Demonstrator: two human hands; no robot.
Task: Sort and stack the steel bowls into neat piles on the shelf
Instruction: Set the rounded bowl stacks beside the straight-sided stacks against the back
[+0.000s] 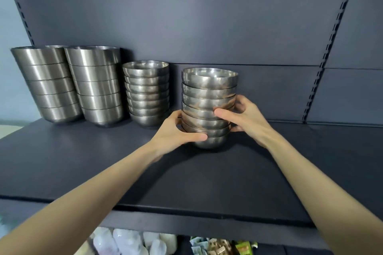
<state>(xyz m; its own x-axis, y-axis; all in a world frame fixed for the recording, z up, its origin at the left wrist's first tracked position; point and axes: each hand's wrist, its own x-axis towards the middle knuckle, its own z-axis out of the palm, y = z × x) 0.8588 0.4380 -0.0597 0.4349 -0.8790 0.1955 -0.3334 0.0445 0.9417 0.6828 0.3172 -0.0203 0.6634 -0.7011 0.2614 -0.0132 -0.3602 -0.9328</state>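
Note:
A stack of several small steel bowls (209, 91) stands on the dark shelf (103, 161), right of centre. My left hand (176, 130) grips its lower left side, thumb across the front of the lowest bowls. My right hand (242, 114) grips the middle of the stack from the right, thumb on the front. A second stack of small bowls (147, 93) stands just to the left, close to the back panel. Further left stand two taller stacks of large straight-sided bowls, one (97, 85) beside the other (49, 85), both leaning slightly.
The shelf's back panel (186, 16) rises behind the stacks, with slotted uprights at the left and right (325, 51). Bare shelf surface lies to the right of the held stack and in front. Packaged goods (145, 242) sit on the shelf below.

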